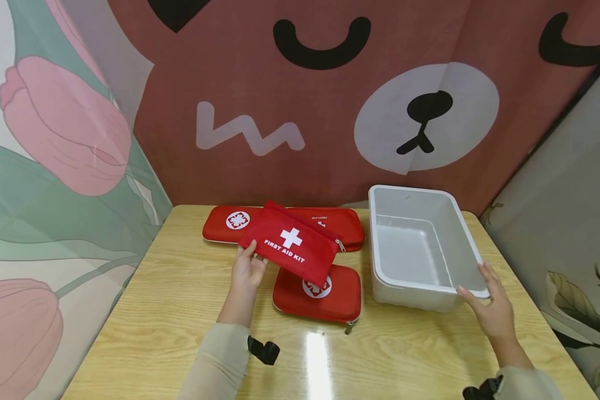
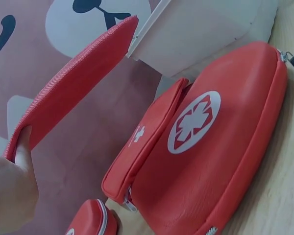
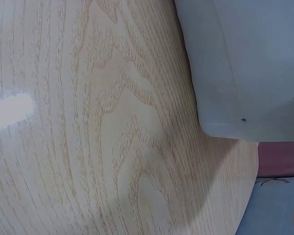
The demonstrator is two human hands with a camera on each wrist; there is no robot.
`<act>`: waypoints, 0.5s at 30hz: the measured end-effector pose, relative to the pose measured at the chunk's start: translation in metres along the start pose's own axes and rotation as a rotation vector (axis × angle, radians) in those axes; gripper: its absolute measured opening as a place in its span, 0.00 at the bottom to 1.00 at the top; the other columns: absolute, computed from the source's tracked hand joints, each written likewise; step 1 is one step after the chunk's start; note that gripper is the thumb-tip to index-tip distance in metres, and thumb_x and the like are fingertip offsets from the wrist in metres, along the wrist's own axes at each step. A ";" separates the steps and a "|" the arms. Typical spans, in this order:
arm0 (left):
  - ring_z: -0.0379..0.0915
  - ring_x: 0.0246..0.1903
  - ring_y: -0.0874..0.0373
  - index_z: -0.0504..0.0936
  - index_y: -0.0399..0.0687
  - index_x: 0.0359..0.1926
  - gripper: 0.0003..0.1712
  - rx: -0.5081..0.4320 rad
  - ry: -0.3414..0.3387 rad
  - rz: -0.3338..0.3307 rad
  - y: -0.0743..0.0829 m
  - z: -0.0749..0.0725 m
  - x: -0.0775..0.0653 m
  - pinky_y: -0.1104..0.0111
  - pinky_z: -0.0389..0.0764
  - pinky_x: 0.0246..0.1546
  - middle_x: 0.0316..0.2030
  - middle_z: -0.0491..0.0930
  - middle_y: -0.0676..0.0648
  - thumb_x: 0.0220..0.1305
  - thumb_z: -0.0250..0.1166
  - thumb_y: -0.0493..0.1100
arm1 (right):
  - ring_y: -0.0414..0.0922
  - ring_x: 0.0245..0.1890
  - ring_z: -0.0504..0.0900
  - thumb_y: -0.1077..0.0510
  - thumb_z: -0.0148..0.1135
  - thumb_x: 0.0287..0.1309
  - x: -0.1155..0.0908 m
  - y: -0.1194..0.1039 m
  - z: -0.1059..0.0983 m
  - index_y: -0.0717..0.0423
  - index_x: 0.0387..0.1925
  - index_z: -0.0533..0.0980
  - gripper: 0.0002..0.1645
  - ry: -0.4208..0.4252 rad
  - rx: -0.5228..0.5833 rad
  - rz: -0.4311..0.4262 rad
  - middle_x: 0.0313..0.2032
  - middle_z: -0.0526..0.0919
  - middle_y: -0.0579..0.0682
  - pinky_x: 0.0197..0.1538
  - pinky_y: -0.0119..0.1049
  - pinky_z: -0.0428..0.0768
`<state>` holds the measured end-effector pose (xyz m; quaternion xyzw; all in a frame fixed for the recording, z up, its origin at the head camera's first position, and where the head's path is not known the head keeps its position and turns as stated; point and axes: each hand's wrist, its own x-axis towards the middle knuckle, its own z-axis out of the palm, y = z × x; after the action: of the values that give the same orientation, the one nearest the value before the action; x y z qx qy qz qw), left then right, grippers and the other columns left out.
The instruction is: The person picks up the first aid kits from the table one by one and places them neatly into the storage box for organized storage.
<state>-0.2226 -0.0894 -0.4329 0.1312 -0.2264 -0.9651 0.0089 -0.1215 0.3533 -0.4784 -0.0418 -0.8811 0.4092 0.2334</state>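
My left hand (image 1: 247,269) pinches the left edge of a flat red first aid pouch (image 1: 300,241) with a white cross, lettering and a zipper pull at its right. In the left wrist view the pouch (image 2: 76,85) is raised and tilted above the red cases. Below it on the table lies a zipped red first aid case (image 1: 340,303), its round emblem partly covered. At the right, my right hand (image 1: 495,311) grips the near right corner of a white plastic bin (image 1: 410,294), thumb at the front rim. Nothing lies inside the bin.
Two more red first aid cases stand behind the pouch, one with a round emblem (image 1: 237,220) at left, one with small lettering (image 1: 350,225) at right. The wooden table (image 1: 150,311) ends at a printed curtain (image 1: 325,155) behind.
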 end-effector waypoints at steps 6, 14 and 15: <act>0.69 0.31 0.56 0.64 0.49 0.40 0.09 0.022 -0.002 -0.006 -0.003 0.009 0.001 0.68 0.73 0.29 0.34 0.70 0.48 0.63 0.44 0.32 | 0.39 0.62 0.44 0.60 0.58 0.49 0.001 -0.002 0.001 0.58 0.62 0.54 0.38 -0.003 0.003 -0.002 0.64 0.49 0.54 0.61 0.42 0.42; 0.72 0.31 0.57 0.63 0.49 0.41 0.09 0.053 -0.020 -0.007 -0.015 0.023 -0.001 0.68 0.74 0.30 0.35 0.70 0.48 0.63 0.44 0.32 | 0.42 0.62 0.43 0.59 0.58 0.50 0.001 -0.003 -0.001 0.58 0.62 0.53 0.39 -0.022 0.007 0.021 0.64 0.47 0.51 0.60 0.49 0.41; 0.72 0.31 0.56 0.62 0.49 0.41 0.09 0.052 -0.018 -0.011 -0.016 0.025 -0.001 0.67 0.74 0.30 0.35 0.71 0.48 0.63 0.43 0.32 | 0.42 0.62 0.43 0.59 0.58 0.50 0.000 -0.003 -0.001 0.58 0.62 0.53 0.39 -0.023 0.008 0.023 0.64 0.47 0.51 0.60 0.49 0.41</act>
<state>-0.2273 -0.0638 -0.4185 0.1237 -0.2506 -0.9601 -0.0020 -0.1212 0.3521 -0.4757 -0.0463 -0.8816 0.4158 0.2186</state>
